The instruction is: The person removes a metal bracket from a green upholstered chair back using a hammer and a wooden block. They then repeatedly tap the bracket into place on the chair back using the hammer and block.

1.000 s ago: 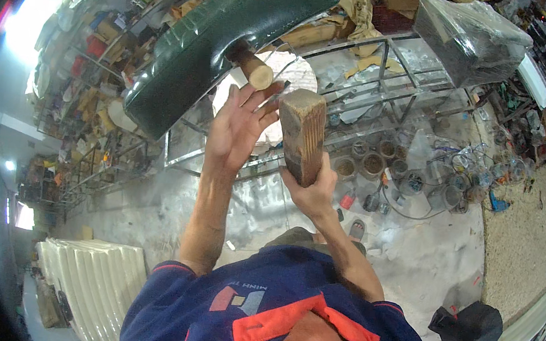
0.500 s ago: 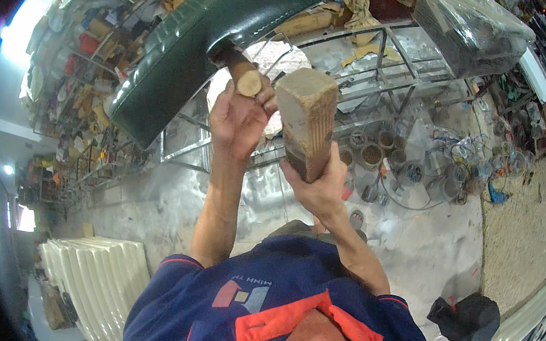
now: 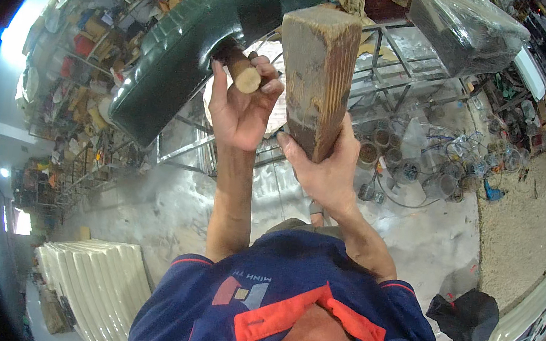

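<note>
My left hand (image 3: 243,107) has its fingers around a round wooden peg (image 3: 244,74) that sticks out of a green padded leather piece (image 3: 173,47); its pale cut end faces me. Just to the right, my right hand (image 3: 324,162) grips the lower part of a worn, squared wooden block (image 3: 318,55), held upright and raised beside the peg. Behind my hands, part of a white round piece (image 3: 219,98) shows on a metal frame (image 3: 179,147).
A plastic-wrapped dark piece (image 3: 466,38) rests at the upper right. Buckets and cables (image 3: 394,156) lie on the floor (image 3: 128,215) at right. Pale padded slabs (image 3: 91,284) are stacked at lower left, a black object (image 3: 464,314) at lower right. Cluttered shelves (image 3: 77,70) line the left.
My left fingers have closed around the peg from an open position. My right hand has raised the block higher, so its top is now nearer the upper edge.
</note>
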Action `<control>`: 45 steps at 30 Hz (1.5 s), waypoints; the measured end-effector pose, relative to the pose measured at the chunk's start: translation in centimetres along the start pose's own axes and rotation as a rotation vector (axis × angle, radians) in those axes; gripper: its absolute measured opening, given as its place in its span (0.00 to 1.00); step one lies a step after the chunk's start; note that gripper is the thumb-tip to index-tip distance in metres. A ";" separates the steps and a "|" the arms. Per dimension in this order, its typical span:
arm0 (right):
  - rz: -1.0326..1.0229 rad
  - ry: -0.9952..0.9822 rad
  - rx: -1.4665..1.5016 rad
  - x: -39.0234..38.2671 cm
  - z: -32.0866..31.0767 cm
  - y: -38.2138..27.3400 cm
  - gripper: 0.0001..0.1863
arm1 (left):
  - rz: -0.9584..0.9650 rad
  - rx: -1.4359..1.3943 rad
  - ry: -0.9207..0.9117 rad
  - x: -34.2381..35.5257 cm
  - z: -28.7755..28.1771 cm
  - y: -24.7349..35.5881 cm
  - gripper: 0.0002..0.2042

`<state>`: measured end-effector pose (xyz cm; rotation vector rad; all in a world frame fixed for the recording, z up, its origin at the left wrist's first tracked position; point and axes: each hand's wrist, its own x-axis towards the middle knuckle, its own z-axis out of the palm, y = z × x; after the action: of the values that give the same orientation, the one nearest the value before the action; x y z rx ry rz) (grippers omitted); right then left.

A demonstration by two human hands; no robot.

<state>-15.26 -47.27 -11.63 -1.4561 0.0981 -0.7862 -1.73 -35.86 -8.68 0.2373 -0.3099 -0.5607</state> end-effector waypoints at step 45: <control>-0.335 -0.290 -0.553 23.7 3.4 -6.1 0.36 | 0.060 -0.318 0.038 1.7 2.2 -3.3 0.09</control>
<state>1.75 -56.49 3.80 -2.1356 -0.1677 -0.8448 -2.76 -39.79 -7.23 -0.0682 -0.1863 -0.5374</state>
